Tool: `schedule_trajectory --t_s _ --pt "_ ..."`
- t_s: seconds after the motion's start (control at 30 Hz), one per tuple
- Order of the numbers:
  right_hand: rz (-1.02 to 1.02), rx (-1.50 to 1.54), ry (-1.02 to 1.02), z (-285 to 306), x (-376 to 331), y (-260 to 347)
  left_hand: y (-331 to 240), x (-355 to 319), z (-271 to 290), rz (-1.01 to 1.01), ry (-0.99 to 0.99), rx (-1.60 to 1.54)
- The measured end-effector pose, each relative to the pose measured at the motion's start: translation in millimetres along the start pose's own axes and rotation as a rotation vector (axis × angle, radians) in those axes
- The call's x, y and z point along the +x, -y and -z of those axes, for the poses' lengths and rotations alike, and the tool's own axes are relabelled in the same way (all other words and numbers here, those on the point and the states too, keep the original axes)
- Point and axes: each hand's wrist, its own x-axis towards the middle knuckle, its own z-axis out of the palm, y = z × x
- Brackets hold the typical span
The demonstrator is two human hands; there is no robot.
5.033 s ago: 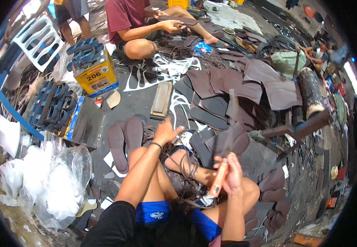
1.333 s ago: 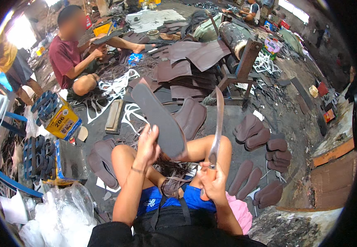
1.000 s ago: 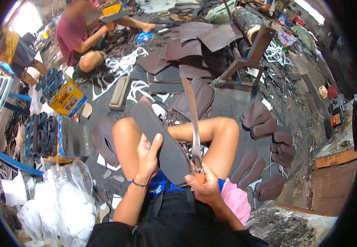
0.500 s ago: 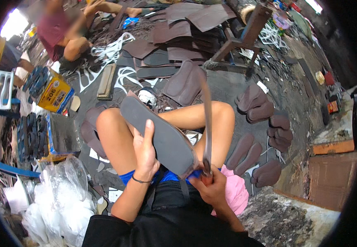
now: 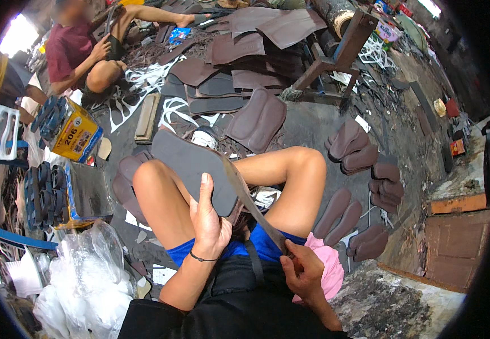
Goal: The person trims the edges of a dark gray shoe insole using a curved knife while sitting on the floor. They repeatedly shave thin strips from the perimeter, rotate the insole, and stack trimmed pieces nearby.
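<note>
My left hand (image 5: 208,223) is closed around a dark grey shoe sole (image 5: 191,164), the thumb lying on its flat face. The sole is tilted over my lap, one end toward my left knee. My right hand (image 5: 304,268) grips a long-bladed knife (image 5: 262,217), its handle mostly hidden in the fist. The blade slants up and left along the sole's right edge; whether it touches there, I cannot tell. Under the sole, a strip of brown material shows beside the blade. A pink cloth (image 5: 329,263) lies by my right hand.
Cut brown soles (image 5: 338,214) lie in piles to my right. Brown sheets (image 5: 239,48) are stacked ahead, beside a wooden stand (image 5: 335,62). At left are a yellow box (image 5: 75,135) and clear plastic bags (image 5: 90,271). Another person (image 5: 84,56) sits at far left.
The knife has swung from upright to a leftward slant along the sole's edge. My right hand moved slightly right and down; the sole shifted left and turned. The other person's arm moved.
</note>
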Motion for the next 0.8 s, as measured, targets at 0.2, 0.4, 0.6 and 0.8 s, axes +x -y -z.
schedule_trajectory --t_s 0.2,0.4,0.6,0.8 --pt "0.082 -0.071 -0.008 -5 1 2 -1 -4 7 0.071 0.022 -0.041" --pt "0.042 -0.055 0.013 -6 13 19 1 -12 19 0.081 0.068 -0.009" --pt "-0.087 0.059 0.104 -8 25 32 1 -18 23 0.082 0.024 0.036" --pt "-0.123 0.099 0.162 -19 43 40 7 -21 37 0.063 -0.042 0.090"
